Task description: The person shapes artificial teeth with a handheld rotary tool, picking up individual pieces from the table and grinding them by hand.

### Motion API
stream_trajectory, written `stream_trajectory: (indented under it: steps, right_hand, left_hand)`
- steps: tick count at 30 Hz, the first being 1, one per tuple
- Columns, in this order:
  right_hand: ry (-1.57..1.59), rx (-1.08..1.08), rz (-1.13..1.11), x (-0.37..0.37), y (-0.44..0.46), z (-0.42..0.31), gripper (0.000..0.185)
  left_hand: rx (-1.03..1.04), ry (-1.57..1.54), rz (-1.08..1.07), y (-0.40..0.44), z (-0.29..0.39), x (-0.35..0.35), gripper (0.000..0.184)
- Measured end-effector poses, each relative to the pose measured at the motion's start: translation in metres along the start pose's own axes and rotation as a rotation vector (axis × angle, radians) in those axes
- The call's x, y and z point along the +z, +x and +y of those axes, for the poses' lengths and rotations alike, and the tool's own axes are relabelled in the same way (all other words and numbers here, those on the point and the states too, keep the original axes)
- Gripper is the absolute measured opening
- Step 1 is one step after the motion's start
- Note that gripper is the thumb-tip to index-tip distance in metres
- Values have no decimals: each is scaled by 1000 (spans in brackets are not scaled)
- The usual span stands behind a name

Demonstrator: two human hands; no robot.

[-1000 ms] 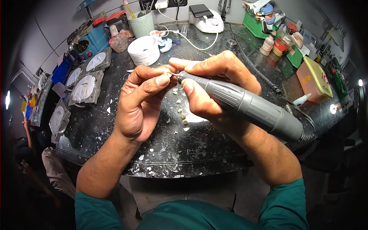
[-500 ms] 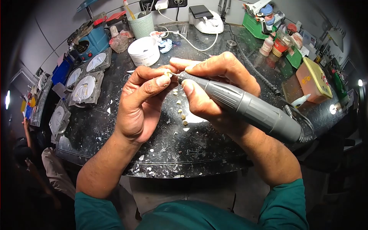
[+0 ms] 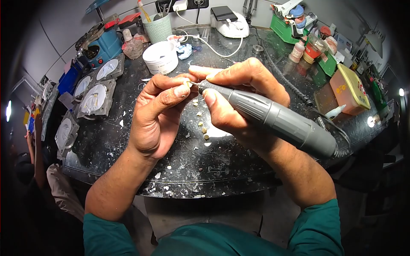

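My left hand (image 3: pixel 157 113) pinches a small pale yellowish piece (image 3: pixel 188 83) between thumb and forefinger. Wrapped round a grey rotary handpiece (image 3: pixel 273 114) is my right hand (image 3: pixel 243 96), its fingers near the front end. The handpiece's thin metal bit (image 3: pixel 194 83) points left and meets the small piece or lies right beside it; the exact contact is too small to tell. Below the fingertips, several small yellowish pieces (image 3: pixel 204 130) lie in a rough line on the dark worktop (image 3: pixel 179 170), among white chips.
Plaster moulds (image 3: pixel 94 99) sit at the left. Behind my hands stand a white tub (image 3: pixel 160 57), a green cup (image 3: pixel 158 29) and a white device (image 3: pixel 232 26). A coiled cable (image 3: pixel 294 89), bottle (image 3: pixel 297 50) and orange box (image 3: pixel 349 89) are at the right. Another person's arm (image 3: pixel 38 149) shows far left.
Both my hands and the handpiece have stayed almost in place, with only a slight shift at the small piece. At the far left, the other person's arm has moved up.
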State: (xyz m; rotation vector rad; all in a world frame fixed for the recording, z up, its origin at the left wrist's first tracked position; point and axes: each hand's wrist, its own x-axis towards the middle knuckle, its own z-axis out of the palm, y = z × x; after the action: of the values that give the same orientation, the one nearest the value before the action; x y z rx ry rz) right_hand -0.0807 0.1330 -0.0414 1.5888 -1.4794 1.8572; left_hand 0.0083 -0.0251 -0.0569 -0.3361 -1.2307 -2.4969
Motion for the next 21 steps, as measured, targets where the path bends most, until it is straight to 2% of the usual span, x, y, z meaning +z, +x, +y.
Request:
stream_trajectory:
  steps: [4,13,16,19,21]
  right_hand:
    - [26,-75,182,10,2,8,17]
    - [8,-79,175,8,3,5,16]
    - [-53,-53,-4,0,0,2,19]
    - [-28,-82,152,7,2,7,14]
    - [18,-59,165,8,2,5,14]
  left_hand:
    - [-1,-4,-16,0,1,0,13]
    - [-15,-11,-6,0,1,1,12]
    - [-12,-11,1,-1,0,0,12]
    - [-13,-22,2,-1,-1,1,12]
    - [-56,-80,2,-2,0,0,12]
